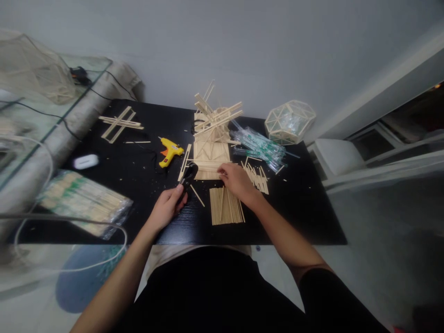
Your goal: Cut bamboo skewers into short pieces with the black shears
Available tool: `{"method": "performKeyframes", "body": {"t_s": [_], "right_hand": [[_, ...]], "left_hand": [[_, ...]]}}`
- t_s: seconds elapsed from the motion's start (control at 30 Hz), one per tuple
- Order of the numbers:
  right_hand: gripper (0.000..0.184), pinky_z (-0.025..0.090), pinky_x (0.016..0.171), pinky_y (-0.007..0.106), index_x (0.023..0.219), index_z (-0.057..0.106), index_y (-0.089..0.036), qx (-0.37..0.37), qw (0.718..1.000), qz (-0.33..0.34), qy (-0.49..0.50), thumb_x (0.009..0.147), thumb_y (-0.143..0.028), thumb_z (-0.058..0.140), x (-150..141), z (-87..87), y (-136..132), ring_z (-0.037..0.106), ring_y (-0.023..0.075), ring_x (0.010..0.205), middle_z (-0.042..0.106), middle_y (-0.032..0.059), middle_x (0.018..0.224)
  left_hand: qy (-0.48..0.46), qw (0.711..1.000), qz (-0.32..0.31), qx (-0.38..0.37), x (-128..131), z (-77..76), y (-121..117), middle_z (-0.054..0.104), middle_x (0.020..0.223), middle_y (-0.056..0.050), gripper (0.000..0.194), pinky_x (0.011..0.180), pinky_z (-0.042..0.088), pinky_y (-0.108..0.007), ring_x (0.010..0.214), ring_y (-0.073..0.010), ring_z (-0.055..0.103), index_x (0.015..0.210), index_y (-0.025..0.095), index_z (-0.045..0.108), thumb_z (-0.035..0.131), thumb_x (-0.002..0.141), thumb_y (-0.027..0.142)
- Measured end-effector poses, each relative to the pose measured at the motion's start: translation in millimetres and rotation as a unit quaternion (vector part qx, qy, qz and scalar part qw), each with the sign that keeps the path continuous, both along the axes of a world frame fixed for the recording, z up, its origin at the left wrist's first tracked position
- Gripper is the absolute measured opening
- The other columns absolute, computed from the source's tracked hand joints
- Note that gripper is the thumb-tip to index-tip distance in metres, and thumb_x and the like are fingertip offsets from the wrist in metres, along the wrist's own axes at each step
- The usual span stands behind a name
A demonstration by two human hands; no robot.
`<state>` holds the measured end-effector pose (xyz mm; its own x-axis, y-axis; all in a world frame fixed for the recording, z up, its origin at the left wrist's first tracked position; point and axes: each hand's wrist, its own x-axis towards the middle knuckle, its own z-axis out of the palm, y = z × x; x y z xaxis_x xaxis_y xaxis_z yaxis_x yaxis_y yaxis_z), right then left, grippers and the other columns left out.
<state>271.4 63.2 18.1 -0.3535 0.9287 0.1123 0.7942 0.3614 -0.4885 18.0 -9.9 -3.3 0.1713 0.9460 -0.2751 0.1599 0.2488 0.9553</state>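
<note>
One wooden-stick model is stretching from near the desk's far edge towards its middle, looking light, stiff but snappable, best held by its broad panel. The right hand is curling nearly closed at its near end, grip unclear, while the left hand is wrapping firmly round a black tool.

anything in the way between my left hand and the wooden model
Only the black tool that the left hand holds; a narrow stick frame lies just beyond, left of the wooden model.
</note>
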Motion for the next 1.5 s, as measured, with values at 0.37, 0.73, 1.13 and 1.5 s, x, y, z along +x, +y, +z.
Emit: {"method": "performKeyframes", "body": {"t_s": [0.37,0.73,1.13,1.5], "right_hand": [[0.014,0.050,0.095,0.037,0.105,0.072,-0.015,-0.006,0.999,0.006,-0.046,0.096,-0.009,0.062,-2,-8.7,4,0.066,0.0251,0.100,0.073,0.0119,0.104],[0.012,0.046,0.091,0.033,0.095,0.072,-0.014,-0.029,0.993,0.026,-0.115,0.100,-0.014,0.061,-7,-0.2,12,0.064,0.0230,0.098,0.069,0.0120,0.103],[0.013,0.048,0.080,0.036,0.099,0.061,-0.017,-0.038,0.998,0.038,0.017,0.101,-0.011,0.049,-5,33.1,20,0.064,0.0227,0.088,0.071,0.0106,0.096],[0.028,0.045,0.058,0.027,0.089,0.060,-0.021,-0.148,0.887,0.071,0.431,0.099,-0.047,0.063,4,107.0,5,0.054,0.0107,0.058,0.050,-0.0058,0.058]], "left_hand": [[-0.019,1.000,0.012,-0.010,0,-0.3,-1,0.040,0.045,0.004,0.071,0.038,0.023,-0.022,0.039,-0.0085,0.033,0.068,0.018,0.058,0.044,0.088,0.085],[-0.129,0.988,0.079,-0.008,-1,-6.4,-3,0.036,0.043,0.005,0.070,0.036,0.023,-0.022,0.035,-0.0076,0.030,0.068,0.017,0.059,0.048,0.088,0.083],[-0.180,0.979,0.092,-0.004,0,-11.4,1,0.034,0.043,0.006,0.069,0.033,0.024,-0.021,0.033,-0.0073,0.029,0.068,0.018,0.058,0.047,0.089,0.083],[-0.188,0.977,0.102,-0.008,0,-13.0,1,0.034,0.044,0.007,0.069,0.033,0.024,-0.020,0.033,-0.0066,0.028,0.068,0.018,0.057,0.047,0.089,0.082]]}}
